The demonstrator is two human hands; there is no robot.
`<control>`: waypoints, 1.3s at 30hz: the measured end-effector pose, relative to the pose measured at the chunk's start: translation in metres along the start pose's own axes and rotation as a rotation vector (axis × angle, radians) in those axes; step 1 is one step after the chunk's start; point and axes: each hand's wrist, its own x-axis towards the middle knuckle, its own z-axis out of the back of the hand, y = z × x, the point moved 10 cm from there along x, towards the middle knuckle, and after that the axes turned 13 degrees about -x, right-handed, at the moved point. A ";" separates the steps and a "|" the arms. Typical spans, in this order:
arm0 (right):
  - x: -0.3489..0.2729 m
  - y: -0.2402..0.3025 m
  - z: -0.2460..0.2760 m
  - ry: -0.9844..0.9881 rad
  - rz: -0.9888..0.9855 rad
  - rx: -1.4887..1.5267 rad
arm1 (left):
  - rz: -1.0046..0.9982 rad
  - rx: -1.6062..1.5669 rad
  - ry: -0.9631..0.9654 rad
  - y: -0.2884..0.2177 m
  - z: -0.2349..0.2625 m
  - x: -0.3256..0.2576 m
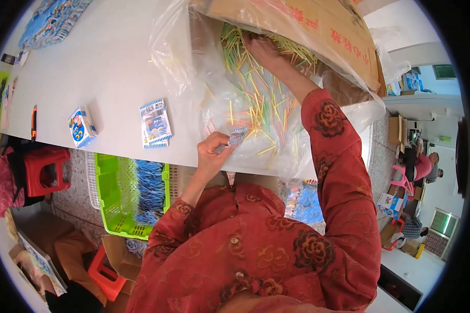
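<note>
My left hand (212,153) is closed in a pinch around a small blue-and-white packet (238,135), just above the table's near edge. Further right, my right hand (262,51) reaches into an open cardboard box (344,41) lined with clear plastic. Its fingers are hidden among thin yellow, green and pink plastic sticks (256,88), so what they hold cannot be made out. Loose sticks spread from the box over the plastic sheet (219,112) toward me. Left of my left hand, a stack of blue-and-white packets (155,125) lies flat on the table.
On the white table (115,47) are a small printed box (82,127), an orange-and-black cutter (34,123) and a pile of blue packets (55,21). Below the edge sits a green basket (117,203) with blue packets. Red stools (47,169) stand at left; people are at far right.
</note>
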 end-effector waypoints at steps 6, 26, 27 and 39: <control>-0.004 -0.004 0.006 -0.199 -0.057 0.078 | -0.008 0.013 0.008 -0.002 -0.003 0.001; -0.147 -0.082 -0.017 0.041 -0.477 1.580 | 0.025 0.001 -0.008 0.011 0.001 -0.001; -0.158 -0.074 -0.019 0.065 -0.444 1.639 | 0.069 0.036 -0.030 0.010 0.001 0.000; -0.227 -0.003 -0.012 -0.130 -0.468 1.260 | -0.058 0.016 0.073 -0.029 -0.030 0.007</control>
